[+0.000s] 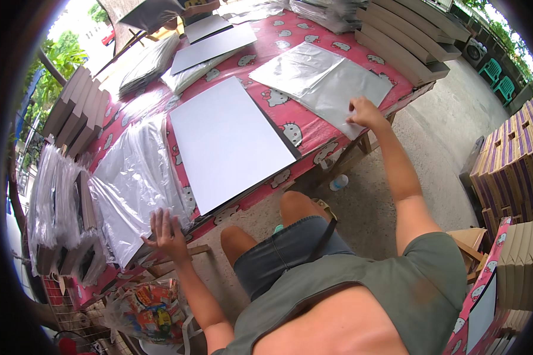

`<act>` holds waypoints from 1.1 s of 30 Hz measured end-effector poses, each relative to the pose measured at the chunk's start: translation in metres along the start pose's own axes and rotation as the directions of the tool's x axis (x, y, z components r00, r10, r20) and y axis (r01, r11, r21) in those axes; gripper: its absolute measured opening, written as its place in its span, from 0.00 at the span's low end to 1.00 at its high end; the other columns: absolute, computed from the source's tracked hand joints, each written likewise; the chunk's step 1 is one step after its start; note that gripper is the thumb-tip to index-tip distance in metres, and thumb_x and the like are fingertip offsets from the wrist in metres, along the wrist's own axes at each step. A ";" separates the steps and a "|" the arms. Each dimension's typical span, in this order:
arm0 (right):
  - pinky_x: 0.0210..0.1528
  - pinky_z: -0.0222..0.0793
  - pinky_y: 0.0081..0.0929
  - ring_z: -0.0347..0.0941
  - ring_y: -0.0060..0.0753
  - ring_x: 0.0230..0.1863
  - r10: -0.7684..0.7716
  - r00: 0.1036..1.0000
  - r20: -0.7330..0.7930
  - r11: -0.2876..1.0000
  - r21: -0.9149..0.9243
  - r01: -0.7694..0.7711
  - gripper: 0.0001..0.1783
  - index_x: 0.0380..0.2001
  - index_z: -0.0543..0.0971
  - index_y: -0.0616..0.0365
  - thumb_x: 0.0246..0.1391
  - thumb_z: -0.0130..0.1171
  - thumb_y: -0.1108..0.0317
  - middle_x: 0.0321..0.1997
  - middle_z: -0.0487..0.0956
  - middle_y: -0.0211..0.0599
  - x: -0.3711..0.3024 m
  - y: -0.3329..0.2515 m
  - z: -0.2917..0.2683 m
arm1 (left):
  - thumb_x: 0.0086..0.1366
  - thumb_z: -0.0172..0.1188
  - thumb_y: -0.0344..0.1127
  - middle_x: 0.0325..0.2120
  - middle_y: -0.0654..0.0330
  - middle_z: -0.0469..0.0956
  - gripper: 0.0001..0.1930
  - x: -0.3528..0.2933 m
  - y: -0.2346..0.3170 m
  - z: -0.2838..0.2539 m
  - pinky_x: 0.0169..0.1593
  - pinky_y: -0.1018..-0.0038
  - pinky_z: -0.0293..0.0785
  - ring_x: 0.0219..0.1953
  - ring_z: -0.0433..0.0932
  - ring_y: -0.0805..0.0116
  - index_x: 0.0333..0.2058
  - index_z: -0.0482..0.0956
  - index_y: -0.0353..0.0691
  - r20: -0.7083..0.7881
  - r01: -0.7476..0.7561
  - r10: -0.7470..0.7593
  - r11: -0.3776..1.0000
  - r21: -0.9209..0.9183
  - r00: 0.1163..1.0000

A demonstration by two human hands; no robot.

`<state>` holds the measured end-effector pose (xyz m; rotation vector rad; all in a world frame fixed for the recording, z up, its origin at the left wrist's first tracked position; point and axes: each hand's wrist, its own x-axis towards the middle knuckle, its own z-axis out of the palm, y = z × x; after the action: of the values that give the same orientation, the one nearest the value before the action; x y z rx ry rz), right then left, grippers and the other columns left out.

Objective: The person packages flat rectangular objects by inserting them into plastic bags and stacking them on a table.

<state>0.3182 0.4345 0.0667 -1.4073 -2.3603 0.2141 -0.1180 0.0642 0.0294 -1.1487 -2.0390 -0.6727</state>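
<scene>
My left hand (167, 234) lies with fingers spread on the near end of a white board wrapped in clear plastic (137, 177). Over at the right, my right hand (366, 113) has its fingers curled and pinched at the near right part of a stack of flat clear plastic bags (326, 80). How many bags it grips is too fine to see. Between my hands, a large bare white board (228, 142) rests on the table, with a dark edge showing beneath its right side.
A pink cartoon-patterned cloth covers the table (281, 176). Plastic-wrapped boards (56, 201) stand at the left edge; thick board stacks (397, 44) rise at the far right. Another person's hand (201, 9) shows at the far side. Cartons (512, 165) and green chairs (503, 89) stand to the right.
</scene>
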 end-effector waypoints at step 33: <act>0.18 0.56 0.14 0.61 0.12 0.16 -0.254 0.931 -0.263 0.432 0.830 0.353 0.11 0.22 0.79 0.62 0.47 0.58 0.63 0.12 0.70 0.27 -0.045 -0.255 -0.037 | 0.59 0.54 0.31 0.31 0.59 0.74 0.13 0.106 0.143 -0.081 0.33 0.81 0.72 0.30 0.74 0.75 0.40 0.73 0.29 0.256 0.262 -0.552 -0.070 -0.963 0.794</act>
<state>0.1445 0.2686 0.1711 -0.4416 -1.8447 1.0478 -0.0063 0.1286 0.1765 -0.8553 -1.4732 -2.7689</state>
